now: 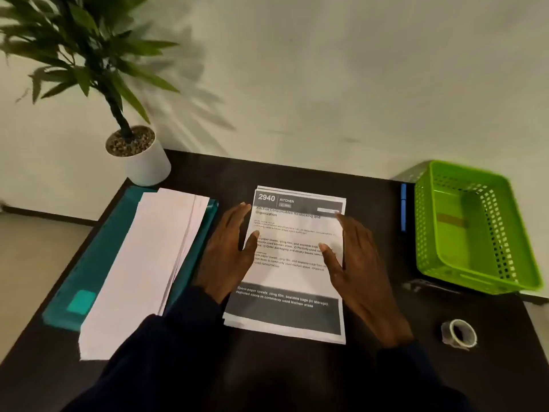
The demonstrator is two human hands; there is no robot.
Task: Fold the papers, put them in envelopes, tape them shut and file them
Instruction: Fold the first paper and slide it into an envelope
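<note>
Our left hand [225, 251] and right hand [359, 263] rest on the side edges of the one stack of papers [292, 278] mid-surface [374, 197]. The fingers are straight and grip nothing, probably squaring the sheets for folding. Left of the papers lies one pile of envelopes [142, 269]; to their right, one basket [427, 233] and one tape roll [460, 333].

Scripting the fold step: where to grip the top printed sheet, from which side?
Probably the top sheet by its near left corner, coming from the person's side. It lies flat on the stack, so nothing pinches from above, but edges look slightly fanned there. The left hand and right hand rest open on the long edges.
</note>
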